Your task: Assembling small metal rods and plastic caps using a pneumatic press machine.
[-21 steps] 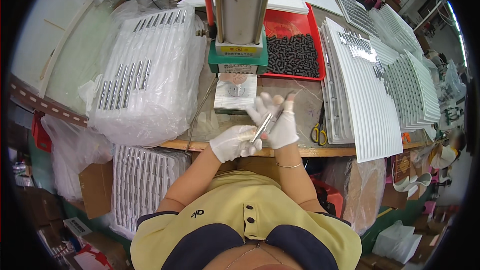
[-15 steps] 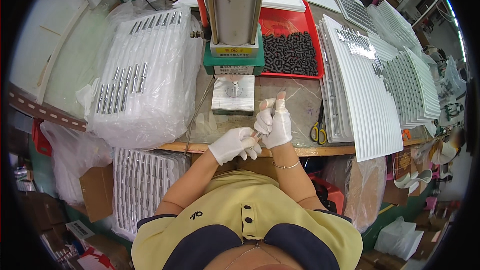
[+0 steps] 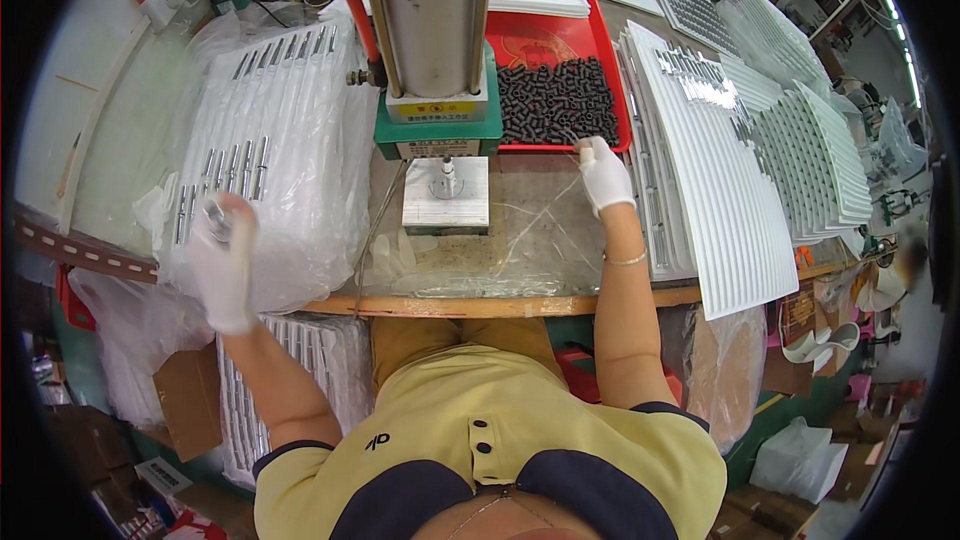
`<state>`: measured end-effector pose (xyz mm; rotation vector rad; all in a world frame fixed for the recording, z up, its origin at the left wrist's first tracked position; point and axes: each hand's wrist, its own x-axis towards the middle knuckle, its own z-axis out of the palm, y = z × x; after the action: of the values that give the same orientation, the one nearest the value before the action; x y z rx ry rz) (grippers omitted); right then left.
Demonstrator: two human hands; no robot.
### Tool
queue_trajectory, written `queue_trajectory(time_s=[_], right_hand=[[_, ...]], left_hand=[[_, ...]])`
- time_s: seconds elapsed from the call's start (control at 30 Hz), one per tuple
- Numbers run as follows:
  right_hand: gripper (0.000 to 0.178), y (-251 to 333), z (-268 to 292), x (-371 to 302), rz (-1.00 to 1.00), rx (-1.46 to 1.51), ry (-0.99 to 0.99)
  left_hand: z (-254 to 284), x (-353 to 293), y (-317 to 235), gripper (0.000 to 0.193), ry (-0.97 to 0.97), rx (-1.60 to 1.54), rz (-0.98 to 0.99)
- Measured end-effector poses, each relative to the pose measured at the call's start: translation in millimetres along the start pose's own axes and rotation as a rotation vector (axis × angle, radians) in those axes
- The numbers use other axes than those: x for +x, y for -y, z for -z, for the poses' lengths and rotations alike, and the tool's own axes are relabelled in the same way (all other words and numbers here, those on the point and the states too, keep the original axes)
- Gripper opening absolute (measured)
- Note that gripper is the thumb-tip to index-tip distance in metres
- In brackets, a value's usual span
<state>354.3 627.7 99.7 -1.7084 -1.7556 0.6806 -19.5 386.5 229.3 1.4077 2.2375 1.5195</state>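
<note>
My left hand (image 3: pixel 228 265), in a white glove with bare fingertips, is over the front of the bagged stack on the left, close to its row of shiny metal tubes (image 3: pixel 236 172). Motion smears its fingers, and a shiny spot shows at their tips. My right hand (image 3: pixel 606 182), gloved the same way, is at the near right rim of a red tray (image 3: pixel 622 90). Its fingers are drawn together beside the small black tubular parts (image 3: pixel 558 100); what they hold, if anything, is too small to make out.
Between my hands stands a bench press (image 3: pixel 430 40) with a green head above a metal block (image 3: pixel 446 202) that carries a small upright pin. White corrugated trays (image 3: pixel 715 200) are stacked at the right. The wooden table edge (image 3: pixel 480 306) runs in front of me.
My hands were together in front of the press. They have parted: the left went left to the bagged tubes, the right went up and right to the red tray.
</note>
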Motion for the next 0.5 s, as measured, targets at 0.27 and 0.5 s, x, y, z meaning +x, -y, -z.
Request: queue_trajectory(time_s=[0.27,0.5], right_hand=[[0.024,42,-3,52,0.099,-0.388,0.025],[0.022,43,-9,78,0.136,-0.591,0.122]], left_hand=[[-8,72,80,0.035,0.138,0.866,0.16],[-1,73,89,0.027,0.061,0.263,0.136]])
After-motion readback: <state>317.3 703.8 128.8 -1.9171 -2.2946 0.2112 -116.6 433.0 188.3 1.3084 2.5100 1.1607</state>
